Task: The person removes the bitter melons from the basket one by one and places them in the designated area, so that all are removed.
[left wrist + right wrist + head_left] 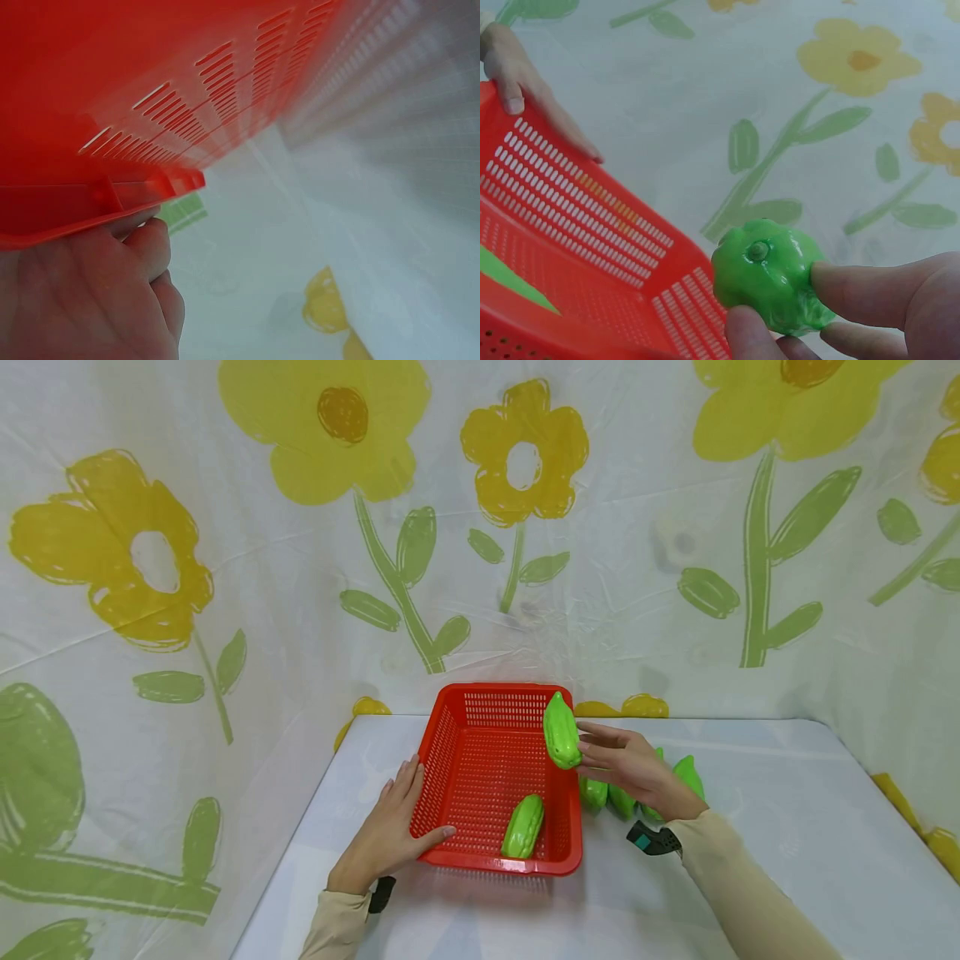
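A red perforated plastic basket (pixel 495 862) sits on the white table, one glossy green bitter melon (pixel 523 827) lying near its front right corner. My left hand (pixel 390 827) holds the basket's left rim, thumb over the edge and fingers along the outside. In the left wrist view, its fingers (pixel 150 247) bend under the rim. Above the basket's right rim, my right hand (pixel 626 764) pinches another ridged green bitter melon (pixel 561 732), tip upward. In the right wrist view, thumb and fingers grip that melon (pixel 769 274) from the side, its stubby stem end facing the camera.
Several more green bitter melons (pixel 687 774) lie on the table right of the basket, partly hidden by my right hand and forearm. A white cloth (pixel 615 627) with yellow flowers hangs behind the table (pixel 780 843) and along its left side.
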The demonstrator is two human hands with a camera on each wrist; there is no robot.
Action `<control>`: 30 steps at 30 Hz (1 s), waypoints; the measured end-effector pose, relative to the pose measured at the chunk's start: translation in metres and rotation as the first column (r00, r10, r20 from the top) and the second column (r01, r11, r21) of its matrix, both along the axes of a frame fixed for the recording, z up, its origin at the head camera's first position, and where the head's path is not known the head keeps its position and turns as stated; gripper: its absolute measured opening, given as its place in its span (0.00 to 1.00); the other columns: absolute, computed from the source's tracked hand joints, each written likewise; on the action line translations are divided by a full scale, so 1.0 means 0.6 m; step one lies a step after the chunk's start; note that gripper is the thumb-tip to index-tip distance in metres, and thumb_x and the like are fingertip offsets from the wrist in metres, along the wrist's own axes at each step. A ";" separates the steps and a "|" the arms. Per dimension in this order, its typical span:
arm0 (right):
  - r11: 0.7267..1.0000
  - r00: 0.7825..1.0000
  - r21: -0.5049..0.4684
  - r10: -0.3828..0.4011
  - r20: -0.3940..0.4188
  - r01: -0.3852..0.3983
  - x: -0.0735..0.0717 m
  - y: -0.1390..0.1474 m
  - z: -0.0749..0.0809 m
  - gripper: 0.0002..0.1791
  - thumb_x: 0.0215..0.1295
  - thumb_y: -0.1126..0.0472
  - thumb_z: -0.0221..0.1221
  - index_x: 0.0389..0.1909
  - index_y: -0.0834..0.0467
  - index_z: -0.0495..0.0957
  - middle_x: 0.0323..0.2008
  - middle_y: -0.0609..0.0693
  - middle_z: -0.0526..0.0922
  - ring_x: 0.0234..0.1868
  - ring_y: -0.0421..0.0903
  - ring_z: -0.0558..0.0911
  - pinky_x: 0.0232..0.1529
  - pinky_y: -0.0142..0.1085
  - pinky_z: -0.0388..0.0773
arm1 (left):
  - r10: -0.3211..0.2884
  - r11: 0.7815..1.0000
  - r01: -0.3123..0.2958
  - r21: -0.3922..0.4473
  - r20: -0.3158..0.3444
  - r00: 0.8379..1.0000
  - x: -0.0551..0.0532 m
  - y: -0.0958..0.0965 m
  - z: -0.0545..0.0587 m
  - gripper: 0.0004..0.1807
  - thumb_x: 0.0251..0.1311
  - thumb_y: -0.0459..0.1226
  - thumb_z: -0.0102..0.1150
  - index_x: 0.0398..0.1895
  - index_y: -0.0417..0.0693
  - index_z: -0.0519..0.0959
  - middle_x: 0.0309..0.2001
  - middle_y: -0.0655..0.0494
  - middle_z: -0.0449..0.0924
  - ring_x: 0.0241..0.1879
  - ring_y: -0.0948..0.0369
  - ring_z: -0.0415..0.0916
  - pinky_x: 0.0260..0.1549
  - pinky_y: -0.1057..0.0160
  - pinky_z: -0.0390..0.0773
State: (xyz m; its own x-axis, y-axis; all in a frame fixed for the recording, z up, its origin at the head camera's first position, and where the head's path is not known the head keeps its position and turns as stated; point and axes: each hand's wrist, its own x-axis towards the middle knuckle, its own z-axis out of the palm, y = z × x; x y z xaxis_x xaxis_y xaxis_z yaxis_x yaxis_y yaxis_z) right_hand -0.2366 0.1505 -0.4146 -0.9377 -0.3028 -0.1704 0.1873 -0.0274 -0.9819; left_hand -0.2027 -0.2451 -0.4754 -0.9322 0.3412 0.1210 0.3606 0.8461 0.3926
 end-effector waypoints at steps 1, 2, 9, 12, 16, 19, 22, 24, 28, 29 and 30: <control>1.000 1.000 -0.001 -0.002 -0.004 0.002 0.002 0.006 0.000 0.38 0.78 0.57 0.57 0.82 0.62 0.53 0.75 0.67 0.63 0.51 0.37 0.86 0.60 0.38 0.84 | -0.002 1.000 0.002 0.002 -0.002 1.000 0.000 0.000 -0.001 0.64 0.59 0.70 0.58 0.84 0.39 0.45 0.86 0.46 0.37 0.85 0.46 0.39 0.81 0.38 0.50; 1.000 1.000 -0.001 0.002 -0.011 -0.002 0.005 0.011 0.000 0.38 0.78 0.57 0.57 0.82 0.62 0.53 0.74 0.66 0.64 0.52 0.37 0.86 0.60 0.38 0.84 | -0.002 1.000 0.002 0.003 -0.003 1.000 0.000 0.000 -0.001 0.64 0.59 0.70 0.58 0.84 0.39 0.45 0.86 0.46 0.37 0.85 0.46 0.39 0.81 0.38 0.50; 1.000 1.000 -0.005 -0.026 -0.009 0.026 0.020 0.054 0.000 0.39 0.78 0.57 0.56 0.82 0.63 0.50 0.73 0.62 0.64 0.51 0.34 0.86 0.61 0.39 0.83 | -0.003 1.000 0.003 0.005 -0.006 1.000 0.001 -0.001 0.000 0.64 0.59 0.70 0.58 0.84 0.40 0.45 0.86 0.46 0.38 0.85 0.45 0.39 0.81 0.38 0.50; 1.000 1.000 -0.003 -0.026 -0.002 0.026 0.023 0.070 -0.002 0.40 0.79 0.57 0.56 0.83 0.63 0.48 0.76 0.64 0.60 0.52 0.33 0.86 0.61 0.37 0.83 | 0.000 1.000 0.000 0.006 0.003 1.000 0.001 -0.001 0.000 0.64 0.59 0.70 0.58 0.84 0.40 0.45 0.86 0.47 0.38 0.85 0.46 0.39 0.81 0.39 0.49; 0.999 0.999 -0.028 -0.034 0.020 0.035 0.026 0.088 -0.005 0.42 0.78 0.57 0.57 0.83 0.63 0.46 0.68 0.53 0.70 0.52 0.34 0.86 0.60 0.36 0.84 | 0.009 1.000 -0.009 0.006 0.020 1.000 0.002 -0.001 0.001 0.64 0.58 0.71 0.58 0.84 0.41 0.44 0.86 0.48 0.37 0.85 0.47 0.37 0.82 0.39 0.48; 0.998 0.999 -0.049 -0.043 0.031 0.045 0.029 0.101 -0.007 0.43 0.78 0.57 0.57 0.83 0.63 0.45 0.59 0.41 0.75 0.51 0.35 0.87 0.58 0.36 0.85 | 0.011 1.000 -0.011 0.003 0.023 1.000 0.001 -0.001 0.000 0.64 0.58 0.71 0.58 0.84 0.41 0.44 0.86 0.48 0.37 0.86 0.47 0.37 0.82 0.39 0.48; 0.997 0.998 -0.057 -0.047 0.030 0.049 0.033 0.117 -0.009 0.43 0.78 0.59 0.57 0.83 0.64 0.43 0.54 0.35 0.78 0.51 0.35 0.87 0.58 0.35 0.85 | 0.008 1.000 -0.008 0.000 0.016 1.000 -0.001 0.000 -0.001 0.64 0.58 0.71 0.58 0.84 0.41 0.43 0.86 0.48 0.37 0.86 0.47 0.37 0.82 0.39 0.49; 0.997 0.998 -0.051 -0.052 0.029 0.054 0.035 0.128 -0.011 0.44 0.78 0.59 0.57 0.83 0.64 0.42 0.52 0.33 0.79 0.51 0.35 0.87 0.58 0.34 0.85 | 0.006 1.000 -0.006 -0.003 0.004 1.000 -0.002 0.001 -0.001 0.64 0.58 0.71 0.58 0.84 0.41 0.44 0.86 0.47 0.38 0.85 0.47 0.38 0.82 0.39 0.50; 0.997 0.998 -0.046 -0.058 0.026 0.060 0.041 0.152 -0.013 0.44 0.78 0.60 0.57 0.83 0.64 0.41 0.52 0.30 0.80 0.52 0.34 0.87 0.57 0.33 0.85 | 0.005 1.000 -0.005 -0.002 -0.008 1.000 -0.002 0.001 -0.001 0.64 0.59 0.70 0.59 0.84 0.40 0.44 0.86 0.47 0.38 0.85 0.46 0.39 0.81 0.39 0.50; 0.997 0.998 -0.049 -0.061 0.025 0.062 0.042 0.157 -0.014 0.44 0.78 0.60 0.56 0.83 0.64 0.41 0.52 0.30 0.80 0.52 0.34 0.87 0.57 0.33 0.85 | 0.005 1.000 -0.005 -0.001 -0.011 1.000 -0.002 0.000 -0.001 0.64 0.59 0.70 0.59 0.84 0.40 0.44 0.86 0.46 0.38 0.85 0.46 0.40 0.81 0.39 0.50; 0.996 0.998 -0.055 -0.064 0.025 0.065 0.043 0.163 -0.014 0.44 0.78 0.60 0.56 0.83 0.63 0.41 0.52 0.30 0.81 0.52 0.34 0.87 0.56 0.33 0.85 | 0.005 1.000 -0.005 0.000 -0.012 1.000 -0.001 0.000 -0.002 0.64 0.59 0.70 0.59 0.84 0.40 0.44 0.86 0.46 0.39 0.85 0.46 0.40 0.81 0.39 0.50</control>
State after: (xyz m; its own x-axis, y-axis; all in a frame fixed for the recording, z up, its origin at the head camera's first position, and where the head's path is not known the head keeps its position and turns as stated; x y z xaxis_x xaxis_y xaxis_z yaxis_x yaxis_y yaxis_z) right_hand -0.2108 0.2481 -0.4233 -0.9515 -0.2513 -0.1773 0.2065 -0.0949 -0.9738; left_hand -0.2035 -0.2451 -0.4766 -0.9323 0.3366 0.1325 0.3613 0.8479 0.3879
